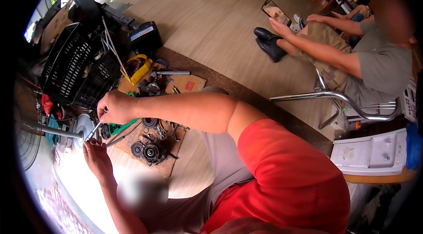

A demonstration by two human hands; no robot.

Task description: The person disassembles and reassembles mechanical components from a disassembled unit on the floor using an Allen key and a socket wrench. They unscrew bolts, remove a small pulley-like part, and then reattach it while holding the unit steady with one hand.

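Observation:
My right hand (116, 107) reaches across from the red sleeve, its fingers closed on the upper end of a slim metal rod-like tool (94, 131). At the rod's lower end is my left hand (98, 158), with its fingertips pinched on it. The tool slants down to the left, and its exact kind is too small to tell. Beyond and below my right forearm, greasy round gear parts (151, 151) lie on a stained cardboard sheet (165, 168). Something bright green (116, 129) lies beside them, partly hidden by my right hand.
Black plastic crates (66, 64) and a black box (144, 36) stand at the far left. A yellow tool (140, 71) and a metal tube (174, 72) lie beyond my forearm. At right, a person on a metal-framed chair (304, 96) holds a phone (275, 11).

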